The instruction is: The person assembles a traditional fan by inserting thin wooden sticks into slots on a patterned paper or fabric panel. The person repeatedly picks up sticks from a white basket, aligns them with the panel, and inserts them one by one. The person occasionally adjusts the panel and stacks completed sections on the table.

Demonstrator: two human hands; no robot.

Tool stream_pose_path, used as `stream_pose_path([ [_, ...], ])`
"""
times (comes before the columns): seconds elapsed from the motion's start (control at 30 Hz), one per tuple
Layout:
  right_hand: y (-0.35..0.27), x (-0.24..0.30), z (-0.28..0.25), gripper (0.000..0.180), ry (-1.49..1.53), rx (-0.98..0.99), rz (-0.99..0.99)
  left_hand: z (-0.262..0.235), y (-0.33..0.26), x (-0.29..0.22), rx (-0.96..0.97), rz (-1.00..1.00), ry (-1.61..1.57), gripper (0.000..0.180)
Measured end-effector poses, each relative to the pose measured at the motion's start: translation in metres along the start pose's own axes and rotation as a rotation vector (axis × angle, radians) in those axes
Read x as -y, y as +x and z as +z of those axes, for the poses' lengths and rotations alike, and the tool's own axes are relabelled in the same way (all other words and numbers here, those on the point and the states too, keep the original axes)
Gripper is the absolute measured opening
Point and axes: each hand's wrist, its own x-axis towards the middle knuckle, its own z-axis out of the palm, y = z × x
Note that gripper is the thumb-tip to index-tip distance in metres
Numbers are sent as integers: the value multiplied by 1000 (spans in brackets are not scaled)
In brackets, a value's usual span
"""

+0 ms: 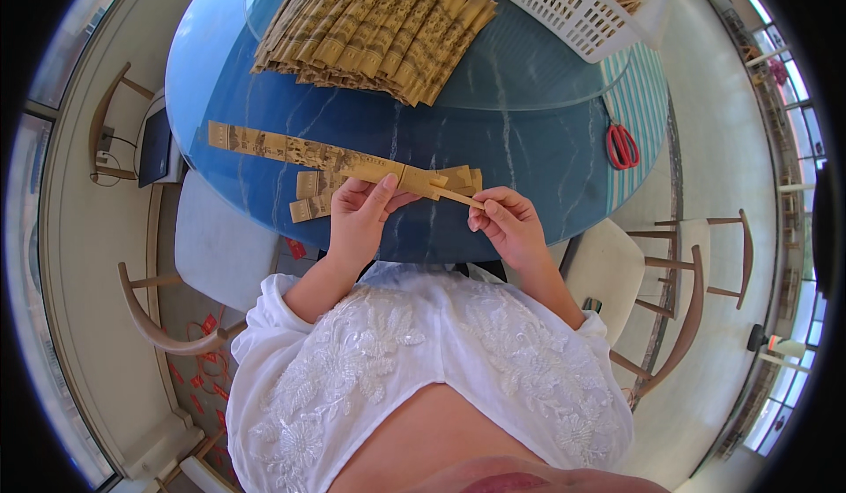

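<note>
My left hand (361, 213) pinches a long tan printed paper strip (291, 150) near its right part; the strip stretches left over the blue round table (538, 163). My right hand (509, 222) grips the strip's narrow right tip between thumb and fingers. A few shorter folded strips (310, 195) lie on the table just behind my hands. Farther back a fanned pile of the same tan strips (379, 26) rests on a glass turntable (529, 70).
A white plastic basket (564, 4) with more strips stands at the back right. Red-handled scissors (622, 145) lie near the table's right edge. Wooden chairs with white seats (617, 268) flank me on both sides. A dark device (155, 146) sits on the left chair.
</note>
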Motion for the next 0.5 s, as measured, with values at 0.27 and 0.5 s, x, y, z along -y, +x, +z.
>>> stream_pose_path([
  [0.27, 5, -3, 12, 29, -56, 29, 67, 8, 0, 6, 0, -48, 52, 15],
  [0.5, 9, 5, 16, 27, -92, 32, 55, 11, 2, 7, 5, -70, 8, 15],
])
